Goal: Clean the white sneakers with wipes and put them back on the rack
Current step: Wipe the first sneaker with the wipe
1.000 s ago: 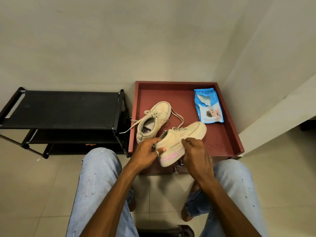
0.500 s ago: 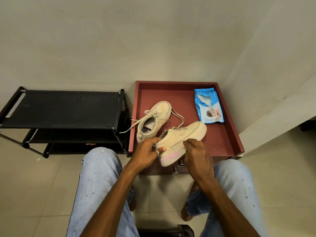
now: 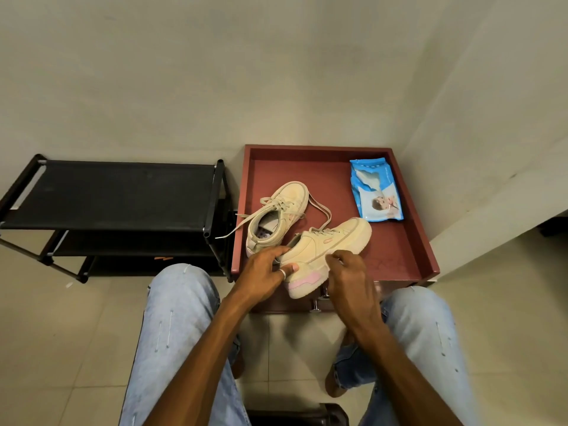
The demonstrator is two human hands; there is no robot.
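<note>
Two cream-white sneakers sit over the red tray point(image 3: 415, 238). The near sneaker point(image 3: 329, 239), with a pink heel patch, is tilted on its side and lifted at the tray's front edge. My left hand point(image 3: 264, 270) grips its heel and collar. My right hand point(image 3: 349, 273) has its fingers curled against the shoe's side by the sole; whether a wipe lies under them is hidden. The other sneaker point(image 3: 287, 207) rests upright in the tray, laces loose, one lace hanging over the left rim. A blue wipes pack point(image 3: 376, 192) lies opened at the tray's far right.
A black shoe rack point(image 3: 116, 192) with bare fabric shelves stands left of the tray, against the wall. My knees in light jeans flank the tray's front. Walls close the back and right. Tiled floor lies below.
My right hand has slid slightly down along the near sneaker's side toward the sole. The left hand and the shoe have barely moved.
</note>
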